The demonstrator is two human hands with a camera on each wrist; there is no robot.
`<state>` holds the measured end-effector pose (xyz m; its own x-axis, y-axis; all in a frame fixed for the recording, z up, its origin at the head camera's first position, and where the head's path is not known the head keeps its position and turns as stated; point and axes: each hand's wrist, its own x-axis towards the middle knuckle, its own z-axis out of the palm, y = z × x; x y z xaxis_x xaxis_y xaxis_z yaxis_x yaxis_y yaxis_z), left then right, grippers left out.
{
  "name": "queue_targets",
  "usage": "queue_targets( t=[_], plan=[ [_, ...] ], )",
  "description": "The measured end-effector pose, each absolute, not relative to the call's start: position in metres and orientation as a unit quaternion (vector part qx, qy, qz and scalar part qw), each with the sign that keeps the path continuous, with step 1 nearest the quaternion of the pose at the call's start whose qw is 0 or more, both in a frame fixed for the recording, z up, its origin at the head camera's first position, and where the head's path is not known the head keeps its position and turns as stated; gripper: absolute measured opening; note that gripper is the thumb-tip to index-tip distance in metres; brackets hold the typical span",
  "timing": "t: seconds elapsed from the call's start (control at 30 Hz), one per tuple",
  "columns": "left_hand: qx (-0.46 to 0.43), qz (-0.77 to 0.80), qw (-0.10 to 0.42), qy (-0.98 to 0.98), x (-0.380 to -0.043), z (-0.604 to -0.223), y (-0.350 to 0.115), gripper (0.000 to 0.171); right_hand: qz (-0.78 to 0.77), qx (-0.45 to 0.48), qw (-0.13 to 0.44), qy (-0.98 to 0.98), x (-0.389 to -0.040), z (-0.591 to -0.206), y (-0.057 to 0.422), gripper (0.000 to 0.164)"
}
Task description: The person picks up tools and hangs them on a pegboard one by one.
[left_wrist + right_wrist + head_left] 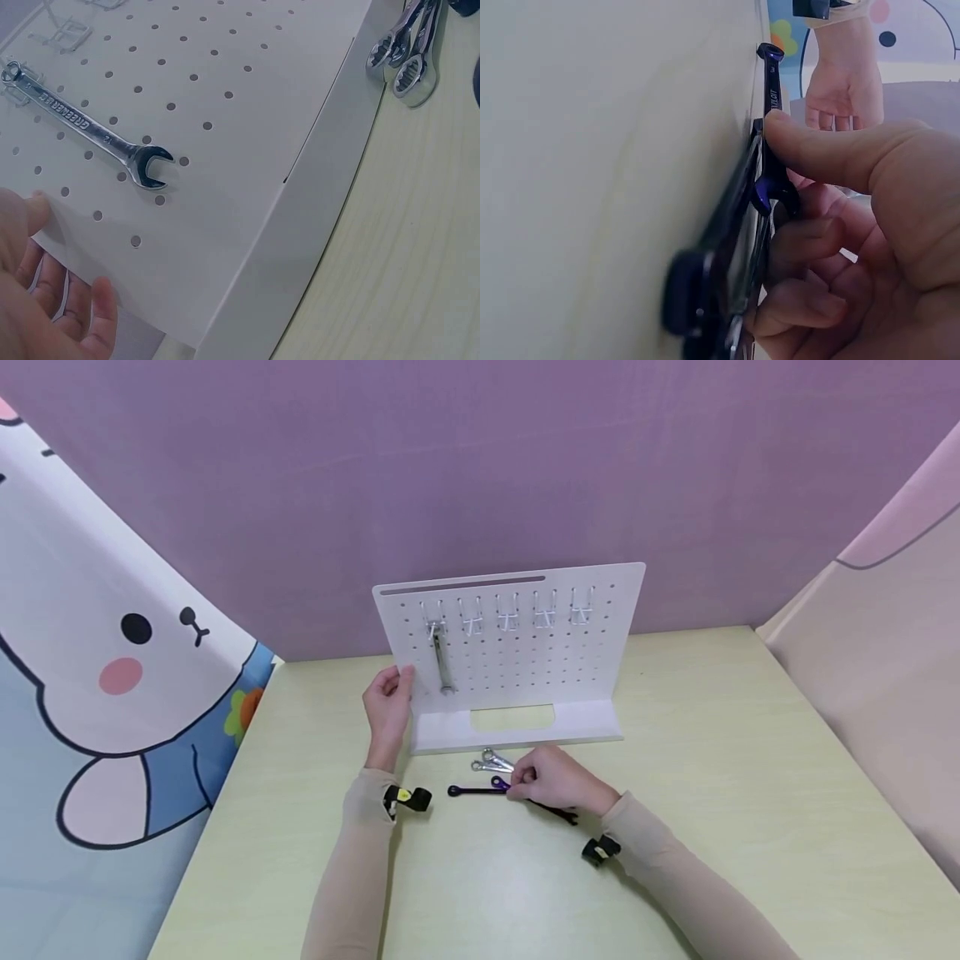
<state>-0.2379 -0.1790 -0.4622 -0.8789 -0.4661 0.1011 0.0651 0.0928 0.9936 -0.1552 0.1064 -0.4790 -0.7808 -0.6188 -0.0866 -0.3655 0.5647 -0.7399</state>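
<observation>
My left hand (pixel 390 706) holds the left edge of a white pegboard (pixel 517 672), thumb in front and fingers behind. A silver combination wrench (pixel 82 124) hangs from the leftmost hook, open end down. With thumb and fingers, my right hand (pixel 553 777) pinches a small dark combination wrench (pixel 772 86), low over the table; its ring end points left. Under and beside that hand lie other dark wrenches (pixel 558 812), partly hidden by the fingers. Two silver wrenches (pixel 491 762) lie just behind it, near the pegboard's base.
Several clear double hooks (pixel 508 620) run along the pegboard's upper part, to the right of the hanging wrench. The board stands on a pale wooden table (pixel 720 760), before a purple cloth backdrop (pixel 480 468). A cartoon-printed cloth (pixel 135 718) covers the left side.
</observation>
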Motion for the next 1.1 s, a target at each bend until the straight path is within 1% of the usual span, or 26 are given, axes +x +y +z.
queue_targets(
  t=[0.43, 0.73, 0.97, 1.1],
  plan=[
    [0.139, -0.66, 0.205, -0.709, -0.24, -0.465, -0.179, 0.032, -0.355, -0.292, 0.177, 0.87, -0.159, -0.472, 0.114, 0.01],
    [0.136, -0.657, 0.208, -0.712, -0.24, -0.465, -0.179, 0.033, -0.351, -0.29, 0.188, 0.87, -0.158, -0.465, 0.117, 0.001],
    [0.139, -0.658, 0.207, -0.711, -0.24, -0.465, -0.18, 0.034, -0.325, -0.33, 0.174, 0.869, -0.157, -0.462, 0.119, 0.005],
    [0.14, -0.659, 0.201, -0.711, -0.24, -0.464, -0.179, 0.035, -0.333, -0.324, 0.175, 0.868, -0.16, -0.465, 0.122, 0.006]
  ],
)
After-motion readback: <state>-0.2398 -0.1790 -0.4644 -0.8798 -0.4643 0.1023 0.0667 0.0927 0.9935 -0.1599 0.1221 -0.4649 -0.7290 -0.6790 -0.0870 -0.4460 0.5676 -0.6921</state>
